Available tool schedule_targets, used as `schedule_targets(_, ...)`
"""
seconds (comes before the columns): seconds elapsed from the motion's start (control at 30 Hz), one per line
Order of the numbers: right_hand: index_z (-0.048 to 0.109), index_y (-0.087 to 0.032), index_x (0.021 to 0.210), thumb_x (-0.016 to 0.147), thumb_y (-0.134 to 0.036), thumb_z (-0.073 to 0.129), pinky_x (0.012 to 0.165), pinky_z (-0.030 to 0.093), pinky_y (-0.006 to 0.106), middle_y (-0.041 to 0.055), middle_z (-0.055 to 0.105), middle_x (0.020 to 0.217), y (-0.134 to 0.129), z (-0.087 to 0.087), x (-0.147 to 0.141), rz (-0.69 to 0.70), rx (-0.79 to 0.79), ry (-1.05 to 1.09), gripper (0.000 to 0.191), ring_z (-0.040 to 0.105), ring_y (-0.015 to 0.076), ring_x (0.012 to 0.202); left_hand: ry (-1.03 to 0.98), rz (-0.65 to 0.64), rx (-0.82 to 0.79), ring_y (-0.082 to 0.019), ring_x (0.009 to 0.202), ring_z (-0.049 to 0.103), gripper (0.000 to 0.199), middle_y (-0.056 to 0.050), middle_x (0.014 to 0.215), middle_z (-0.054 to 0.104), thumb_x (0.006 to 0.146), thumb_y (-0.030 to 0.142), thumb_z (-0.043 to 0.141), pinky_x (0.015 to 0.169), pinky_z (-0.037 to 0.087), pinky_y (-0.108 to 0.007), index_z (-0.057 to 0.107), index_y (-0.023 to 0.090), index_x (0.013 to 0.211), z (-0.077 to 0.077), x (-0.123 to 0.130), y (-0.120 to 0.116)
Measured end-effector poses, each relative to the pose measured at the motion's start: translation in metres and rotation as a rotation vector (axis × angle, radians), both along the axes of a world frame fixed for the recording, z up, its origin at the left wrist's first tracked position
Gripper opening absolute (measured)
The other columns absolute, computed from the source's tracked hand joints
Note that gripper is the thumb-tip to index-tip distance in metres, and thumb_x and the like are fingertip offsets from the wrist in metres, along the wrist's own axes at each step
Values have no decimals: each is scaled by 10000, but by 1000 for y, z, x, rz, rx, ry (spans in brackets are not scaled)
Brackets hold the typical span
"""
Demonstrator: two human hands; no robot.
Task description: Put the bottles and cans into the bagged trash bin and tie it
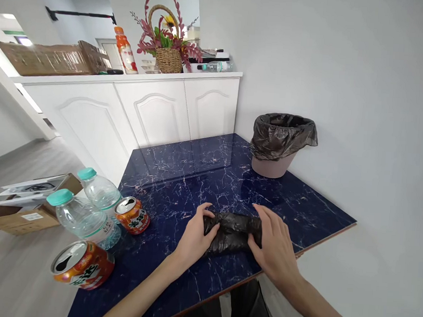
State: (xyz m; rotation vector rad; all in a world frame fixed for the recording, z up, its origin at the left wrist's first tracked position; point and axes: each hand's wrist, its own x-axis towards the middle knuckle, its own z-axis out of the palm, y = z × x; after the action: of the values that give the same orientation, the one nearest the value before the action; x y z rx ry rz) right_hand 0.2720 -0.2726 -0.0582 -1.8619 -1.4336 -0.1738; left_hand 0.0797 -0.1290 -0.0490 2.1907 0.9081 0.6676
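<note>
2 ends of the black plastic bundle (233,231) are clamped between thumb and fingers in your left hand (196,232) and right hand (276,244); press evenly.

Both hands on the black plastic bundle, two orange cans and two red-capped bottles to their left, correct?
No: the bottle caps are teal, not red, per the head view. Left hand, right hand, bundle and cans check out.

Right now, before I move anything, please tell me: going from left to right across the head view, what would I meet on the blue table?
Nearer orange can → farther orange can → left hand → black plastic bundle → right hand.
</note>
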Motion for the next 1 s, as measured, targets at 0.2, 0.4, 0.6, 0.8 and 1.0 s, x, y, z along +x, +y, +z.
schedule_targets(0.2, 446, -195, 1634, 1085, -293, 504, 1273, 295, 635, 148, 421, 1707, 3, -2, -53, 207, -54, -420, 560, 320, 381, 1603, 65, -24, 113, -290, 1145, 729, 664, -87, 1311, 683, 956, 209, 638, 1002, 585, -476, 321, 294, 1534, -7, 5, 5)
schedule_targets(0.4, 407, -276, 1681, 1119, -564, 376, 1230, 343, 714, 103, 340, 1753, 12, -32, -49, 151, -306, -328, 631, 345, 436, 1585, 125, 14, 388, -364, 1409, 551, 530, -135, 1494, 574, 1001, 403, 681, 1166, 469, -582, 455, 281, 1465, -14, -18, 20)
schedule_targets(0.6, 393, -318, 1683, 1120, -594, 335, 1260, 292, 722, 57, 313, 1763, 13, -31, -42, 175, -389, -289, 630, 268, 425, 1621, 144, 33, 405, -359, 1513, 452, 561, -136, 1540, 564, 1028, 514, 641, 1230, 403, -602, 437, 280, 1495, -31, -36, 44)
schedule_targets(0.8, 470, -272, 1649, 1094, -636, 340, 1238, 267, 777, 117, 330, 1751, 9, -25, -61, 99, -366, -273, 676, 269, 482, 1606, 90, 81, 398, -337, 1445, 530, 399, -124, 1463, 624, 1069, 419, 570, 1194, 448, -576, 500, 270, 1432, -29, -44, 54)
schedule_targets(1.0, 450, -327, 1658, 1032, -714, 427, 1165, 220, 887, 123, 288, 1763, -1, -28, -116, 97, -281, -271, 736, 252, 565, 1582, -32, 211, 306, -304, 1278, 616, 296, -121, 1307, 660, 1081, 427, 523, 1126, 497, -535, 548, 240, 1309, -17, -46, 50)
